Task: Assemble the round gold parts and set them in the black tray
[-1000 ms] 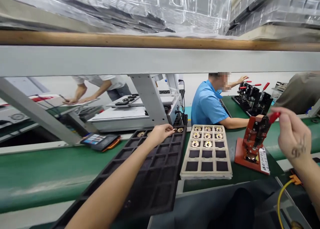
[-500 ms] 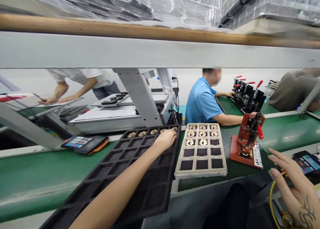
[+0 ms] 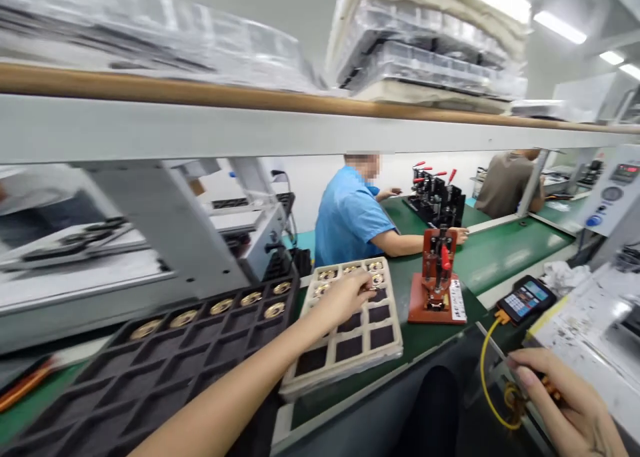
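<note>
In the view from my head, my left hand (image 3: pixel 345 294) is at the centre of the frame, above the cream-coloured plastic tray with square compartments (image 3: pixel 394 314). Its fingers are bent and drawn together, but I cannot tell whether they grasp something. The nearest thing is a round, gold-coloured metal part (image 3: pixel 379 279) in the right column of this tray. It lies just beside my fingertips, toward the upper right; whether they touch it, I cannot tell. The part is round, so it shows me no long axis. The tray has its long side running away from me, from the lower part of the frame upward.

My left hand is clearly the nearer one. My right hand (image 3: pixel 565 394) is at the lower right of the frame, well apart from the tray, with thumb and fingers half curled. I cannot tell if it holds anything. Between the two hands stands the red metal press with a red handle (image 3: pixel 434 277). At the left, the black tray with compartments (image 3: pixel 150 364) carries more gold-coloured round parts (image 3: pixel 221 306) in its far rows.

About writing: the white label with black handwriting (image 3: pixel 457 300) on the press cannot be read from here. The screen of the black handheld device (image 3: pixel 527 299) is also too small to read, and I can make out no brand.
</note>
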Demonstrator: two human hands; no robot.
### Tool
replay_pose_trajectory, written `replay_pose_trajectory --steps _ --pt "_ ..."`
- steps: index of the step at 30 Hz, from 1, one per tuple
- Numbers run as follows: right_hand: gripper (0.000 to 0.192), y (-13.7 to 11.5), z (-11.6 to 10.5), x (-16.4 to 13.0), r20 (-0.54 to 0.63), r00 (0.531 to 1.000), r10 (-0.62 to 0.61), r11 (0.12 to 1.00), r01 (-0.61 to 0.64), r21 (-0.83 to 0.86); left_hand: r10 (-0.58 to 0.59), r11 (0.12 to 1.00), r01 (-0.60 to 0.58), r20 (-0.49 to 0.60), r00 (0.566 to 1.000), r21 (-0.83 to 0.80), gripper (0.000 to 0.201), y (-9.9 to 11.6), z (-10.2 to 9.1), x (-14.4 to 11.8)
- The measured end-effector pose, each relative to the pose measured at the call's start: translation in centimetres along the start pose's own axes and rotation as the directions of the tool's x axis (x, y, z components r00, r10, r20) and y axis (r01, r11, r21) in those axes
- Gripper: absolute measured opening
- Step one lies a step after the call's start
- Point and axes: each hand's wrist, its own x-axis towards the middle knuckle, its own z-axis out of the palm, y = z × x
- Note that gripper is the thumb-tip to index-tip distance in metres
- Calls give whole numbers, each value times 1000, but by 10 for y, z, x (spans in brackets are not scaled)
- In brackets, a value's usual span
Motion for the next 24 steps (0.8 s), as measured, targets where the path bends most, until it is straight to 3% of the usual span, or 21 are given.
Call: replay_pose_trajectory --steps 2,4,6,8,9,10,12,16,18,21,24 --pt "20 -6 -1 -3 49 989 140 987 -144 77 191 978 -191 -7 982 -82 11 48 3 4" --pt "23 -14 -1 0 84 969 231 944 -244 224 423 886 -421 -35 906 -195 14 102 12 6" --pt "44 -22 -2 5 66 963 261 879 -265 396 661 679 -669 -146 736 -301 20 154 23 7" --pt "66 -28 -11 8 64 959 277 828 -272 490 797 465 -832 -266 543 -304 22 197 34 8" --pt "66 -30 -17 8 73 953 293 816 -289 500 830 394 -877 -304 468 -275 21 215 40 9" --pt "60 -31 -24 6 75 946 316 813 -311 493 851 341 -907 -330 410 -247 20 230 45 11" --pt "44 -32 -41 -2 37 926 375 819 -350 454 874 268 -937 -352 334 -224 20 255 55 16" --pt "35 -27 -72 -27 -94 884 458 834 -390 390 901 143 -943 -354 250 -301 21 298 75 22" --pt "36 -20 -90 -43 -157 856 493 835 -415 360 918 100 -925 -324 228 -366 21 322 86 26" --pt "38 -7 -125 -71 -356 772 526 850 -459 261 949 100 -877 -221 226 -469 38 370 99 42" --pt "40 -1 -165 -101 -560 653 510 841 -516 163 955 195 -837 -96 281 -510 49 436 114 69"
